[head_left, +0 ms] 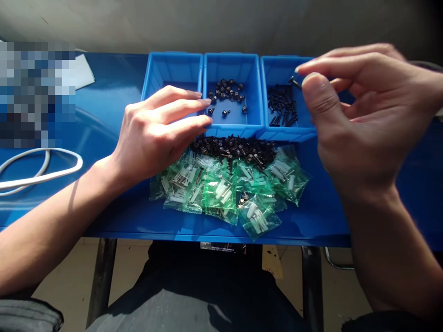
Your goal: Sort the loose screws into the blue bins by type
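Near edge: dark-clothed legs (187, 295) seen under blue surface (114, 212), w/ metal support (102, 276) at L.

Near-center on surface: green-tinted clear packets (260, 220), several, overlapped. White plastic pcs + screws seen inside; whether all are sealed can't be told. Exact qty n/a.

Just beyond: loose pile (238, 150) of dark screws, mixed types, some spilled onto the packets. Not separated.

L hand (148, 138) held palm-down by near side of L bin (175, 54) + mid bin (231, 128), fingers extended, slightly apart, tips over the shared wall. Thumb hidden, nothing seen gripped.

Three blue bins lined up L to R past the pile. L bin: contents mostly blocked by hand. Mid bin: short hex-head screws (224, 113), small batch, scattered. R bin (287, 134): longer black screws (284, 108), heaped toward L side.

R hand (367, 115) raised over R bin; thumb + index tips close, small gap seen. Single black screw (293, 80) right by the tips; clamped or let go, can't tell.

Status: partial. Two types split between mid + R bins; bigger mixed qty left in pile, packet contents not binned.

Far L: white cable (74, 173), then white paper (81, 71). Gray wall (221, 27) behind all.
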`<state>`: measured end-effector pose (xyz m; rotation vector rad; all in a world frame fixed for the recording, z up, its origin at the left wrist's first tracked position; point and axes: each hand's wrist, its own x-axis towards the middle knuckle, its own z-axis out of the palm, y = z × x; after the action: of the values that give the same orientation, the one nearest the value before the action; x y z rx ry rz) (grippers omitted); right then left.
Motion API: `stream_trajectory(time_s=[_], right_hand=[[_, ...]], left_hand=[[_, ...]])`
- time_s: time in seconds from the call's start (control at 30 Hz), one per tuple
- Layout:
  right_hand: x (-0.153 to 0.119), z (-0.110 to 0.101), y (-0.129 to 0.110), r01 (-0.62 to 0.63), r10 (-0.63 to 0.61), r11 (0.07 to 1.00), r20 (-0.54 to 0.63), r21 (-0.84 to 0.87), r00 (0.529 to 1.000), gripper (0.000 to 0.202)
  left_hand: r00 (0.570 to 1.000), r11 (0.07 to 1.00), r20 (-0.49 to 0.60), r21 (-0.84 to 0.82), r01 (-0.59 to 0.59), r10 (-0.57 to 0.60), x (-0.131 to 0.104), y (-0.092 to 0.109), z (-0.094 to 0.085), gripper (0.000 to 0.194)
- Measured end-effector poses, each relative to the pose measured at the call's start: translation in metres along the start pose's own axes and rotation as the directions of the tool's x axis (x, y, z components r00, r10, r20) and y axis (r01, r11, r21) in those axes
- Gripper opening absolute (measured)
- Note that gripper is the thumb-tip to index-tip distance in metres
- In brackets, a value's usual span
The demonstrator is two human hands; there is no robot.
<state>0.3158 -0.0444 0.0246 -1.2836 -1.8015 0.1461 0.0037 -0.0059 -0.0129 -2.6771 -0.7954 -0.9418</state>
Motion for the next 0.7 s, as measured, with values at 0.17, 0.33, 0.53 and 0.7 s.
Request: stream_trajectory(time_s=[0.17, 0.33, 0.53, 0.7], right_hand=[[0.007, -0.009, 0.009, 0.351, -0.371, 0.929, 0.274, 0.12, 0.887, 0.017], [-0.001, -0.004, 0.009, 0.576, -0.556, 0.798, 0.581, 0.175, 0.594, 0.017], [-0.005, 0.005, 0.011, 0.703, -0.604, 0.71, 0.55, 0.043, 0.576, 0.019], [-0.005, 0.005, 0.011, 0.692, -0.604, 0.721, 0.509, 0.023, 0.613, 0.018]], left_hand=[[1.0, 0.999, 0.007, 0.038, 0.0, -0.001, 0.001, 0.004, 0.0, 0.02], [0.999, 0.998, 0.036, 0.053, 0.016, -0.018, 0.004, 0.006, -0.001, 0.019], [0.998, 0.999, 0.065, 0.033, 0.006, -0.008, 0.003, 0.004, -0.005, 0.023], [0.999, 1.0, 0.042, 0.012, 0.021, -0.022, 0.001, 0.007, -0.004, 0.031]])
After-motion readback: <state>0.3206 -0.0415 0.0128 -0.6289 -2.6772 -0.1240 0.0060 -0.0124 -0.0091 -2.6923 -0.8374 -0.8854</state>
